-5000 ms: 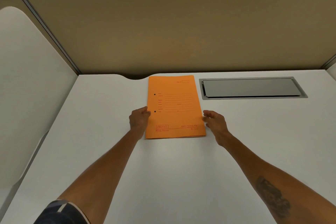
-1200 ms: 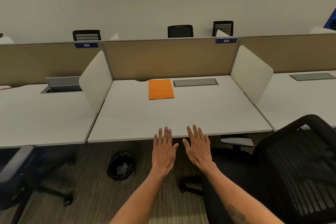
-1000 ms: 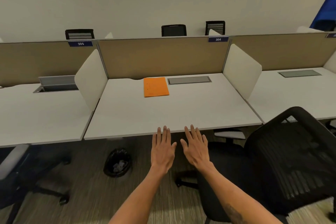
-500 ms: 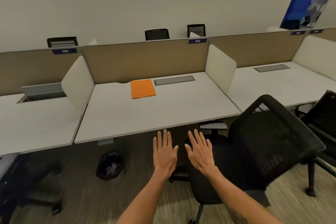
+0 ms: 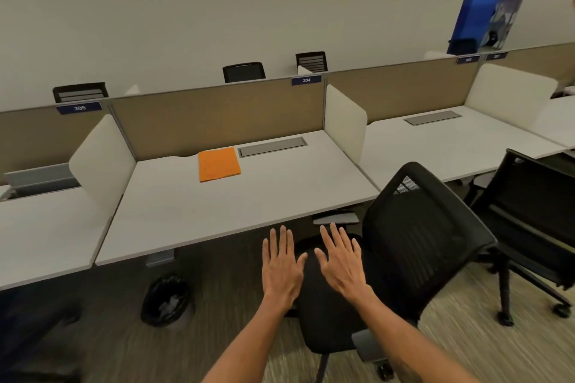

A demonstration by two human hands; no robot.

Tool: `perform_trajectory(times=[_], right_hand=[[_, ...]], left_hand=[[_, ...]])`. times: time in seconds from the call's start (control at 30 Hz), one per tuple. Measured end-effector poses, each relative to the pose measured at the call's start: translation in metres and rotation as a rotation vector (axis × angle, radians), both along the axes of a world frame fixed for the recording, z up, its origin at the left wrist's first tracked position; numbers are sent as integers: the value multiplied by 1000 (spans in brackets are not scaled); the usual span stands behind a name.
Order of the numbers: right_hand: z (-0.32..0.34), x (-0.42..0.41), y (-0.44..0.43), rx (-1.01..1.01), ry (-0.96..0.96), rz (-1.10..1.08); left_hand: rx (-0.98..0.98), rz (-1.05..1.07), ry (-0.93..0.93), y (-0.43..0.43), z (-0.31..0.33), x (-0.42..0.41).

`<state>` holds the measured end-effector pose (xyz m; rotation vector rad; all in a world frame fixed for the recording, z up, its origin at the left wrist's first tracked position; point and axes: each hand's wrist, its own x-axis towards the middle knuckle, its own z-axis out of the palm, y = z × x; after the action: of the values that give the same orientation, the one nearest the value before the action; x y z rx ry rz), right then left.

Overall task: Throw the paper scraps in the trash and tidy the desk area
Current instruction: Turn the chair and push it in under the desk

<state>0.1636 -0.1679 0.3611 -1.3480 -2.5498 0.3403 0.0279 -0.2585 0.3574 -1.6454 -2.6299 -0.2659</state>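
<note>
Head view: both my arms stretched forward, palms down, fingers straight and spread, holding nothing. Left hand (image 5: 281,264) and right hand (image 5: 340,261) side by side, just apart, in front of desk (image 5: 217,214) edge, above chair (image 5: 413,246) seat. Orange folder (image 5: 218,164) flat at desk back, beside grey hatch (image 5: 272,146). Bin (image 5: 166,300) on floor under desk, pale scraps inside.

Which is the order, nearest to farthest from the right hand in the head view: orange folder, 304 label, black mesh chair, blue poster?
1. Black mesh chair, just right of the right hand.
2. Orange folder, at the back of the desk, leftward.
3. 304 label, atop the partition.
4. Blue poster, farthest, upper right.
</note>
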Motion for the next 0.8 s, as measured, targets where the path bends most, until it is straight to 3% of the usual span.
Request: perform_trajectory(times=[0.8], right_hand=[[8, 234, 129, -6, 31, 47]], left_hand=[[1, 99, -73, 126, 0, 246]])
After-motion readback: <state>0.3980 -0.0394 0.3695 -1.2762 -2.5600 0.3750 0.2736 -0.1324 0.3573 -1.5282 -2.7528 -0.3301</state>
